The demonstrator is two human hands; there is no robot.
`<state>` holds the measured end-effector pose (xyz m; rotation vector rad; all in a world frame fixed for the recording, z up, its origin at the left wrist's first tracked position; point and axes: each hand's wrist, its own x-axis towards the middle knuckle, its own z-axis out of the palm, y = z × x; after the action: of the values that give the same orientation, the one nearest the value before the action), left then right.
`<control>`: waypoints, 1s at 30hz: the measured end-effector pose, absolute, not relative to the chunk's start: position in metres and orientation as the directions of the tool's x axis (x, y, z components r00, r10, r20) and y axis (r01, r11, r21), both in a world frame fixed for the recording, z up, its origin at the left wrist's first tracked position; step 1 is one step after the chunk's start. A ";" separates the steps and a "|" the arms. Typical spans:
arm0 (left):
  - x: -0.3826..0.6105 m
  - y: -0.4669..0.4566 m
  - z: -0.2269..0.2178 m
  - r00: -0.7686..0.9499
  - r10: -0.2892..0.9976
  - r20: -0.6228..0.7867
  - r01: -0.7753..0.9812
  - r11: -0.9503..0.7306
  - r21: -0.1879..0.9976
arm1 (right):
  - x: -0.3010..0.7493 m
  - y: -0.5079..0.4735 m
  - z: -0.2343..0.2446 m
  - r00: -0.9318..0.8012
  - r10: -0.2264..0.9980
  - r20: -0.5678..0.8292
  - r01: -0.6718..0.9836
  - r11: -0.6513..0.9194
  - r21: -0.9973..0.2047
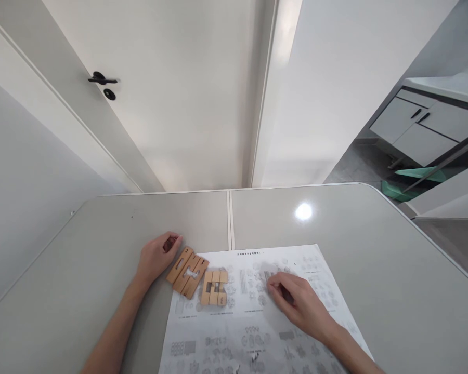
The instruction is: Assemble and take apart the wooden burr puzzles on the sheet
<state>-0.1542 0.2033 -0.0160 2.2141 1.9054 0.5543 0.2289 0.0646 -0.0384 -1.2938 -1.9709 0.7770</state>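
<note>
My left hand (158, 255) rests on the table with its fingers loosely curled, and nothing shows in them. Just right of it lie notched brown wooden puzzle pieces (182, 280) side by side, marked with numbers, with a gap cut through their middle. A smaller group of paler wooden puzzle pieces (206, 295) lies beside them on a large printed sheet (234, 322). On the right half of that sheet sits my right hand (298, 301), its fingers bent and thumb close to the index finger; I see nothing held there.
The sheet lies over the near middle of a grey table (374, 249) with a white seam (230, 218) and white edging. Beyond it stands a pale door with a black handle (101, 79). At far right are a white cabinet (421, 122) and a green object (393, 192) on the floor.
</note>
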 end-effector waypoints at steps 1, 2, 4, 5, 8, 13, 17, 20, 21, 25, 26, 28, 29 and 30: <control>-0.154 0.203 -0.016 0.116 0.980 0.164 0.917 -0.169 0.361 | 0.229 0.065 -0.039 -0.305 0.932 0.195 0.550 0.340 -0.763; -0.154 0.203 -0.015 0.117 0.980 0.160 0.917 -0.168 0.362 | 0.229 0.065 -0.039 -0.304 0.932 0.197 0.552 0.341 -0.761; -0.154 0.203 -0.015 0.113 0.982 0.152 0.917 -0.162 0.365 | 0.229 0.065 -0.039 -0.301 0.933 0.199 0.555 0.340 -0.759; -0.153 0.203 -0.015 0.107 0.983 0.149 0.916 -0.156 0.369 | 0.229 0.065 -0.039 -0.300 0.933 0.198 0.555 0.339 -0.759; -0.153 0.202 -0.015 0.086 0.987 0.137 0.912 -0.134 0.388 | 0.229 0.065 -0.040 -0.299 0.936 0.188 0.550 0.330 -0.767; -0.149 0.193 -0.005 0.060 0.996 0.070 0.872 -0.087 0.482 | 0.230 0.064 -0.041 -0.291 0.944 0.154 0.534 0.294 -0.792; -0.137 0.170 0.021 0.123 0.992 -0.016 0.896 -0.104 0.431 | 0.230 0.065 -0.040 -0.292 0.945 0.146 0.518 0.284 -0.807; -0.126 0.152 0.038 0.107 0.987 -0.118 0.951 -0.067 0.302 | 0.230 0.065 -0.039 -0.293 0.946 0.140 0.512 0.279 -0.813; -0.122 0.147 0.042 0.099 0.986 -0.136 0.964 -0.062 0.257 | 0.230 0.065 -0.039 -0.293 0.946 0.139 0.512 0.278 -0.813; -0.113 0.138 0.047 0.058 0.988 -0.146 0.994 -0.043 0.105 | 0.230 0.065 -0.038 -0.300 0.945 0.133 0.516 0.278 -0.810; -0.111 0.137 0.047 0.048 0.988 -0.146 0.996 -0.036 0.081 | 0.230 0.065 -0.038 -0.301 0.945 0.131 0.517 0.277 -0.810; -0.108 0.138 0.047 0.025 0.987 -0.159 0.999 -0.018 0.046 | 0.231 0.065 -0.038 -0.299 0.945 0.132 0.519 0.277 -0.808; -0.106 0.139 0.047 0.015 0.985 -0.171 0.999 -0.010 0.032 | 0.231 0.065 -0.037 -0.299 0.945 0.134 0.521 0.279 -0.807; -0.104 0.139 0.048 0.008 0.983 -0.185 1.000 -0.004 0.018 | 0.231 0.065 -0.037 -0.299 0.945 0.135 0.521 0.280 -0.806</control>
<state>-0.1040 0.1392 0.0482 2.1218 2.1092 -0.1788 0.2307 0.0650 -0.0372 -1.3137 -1.9309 0.8751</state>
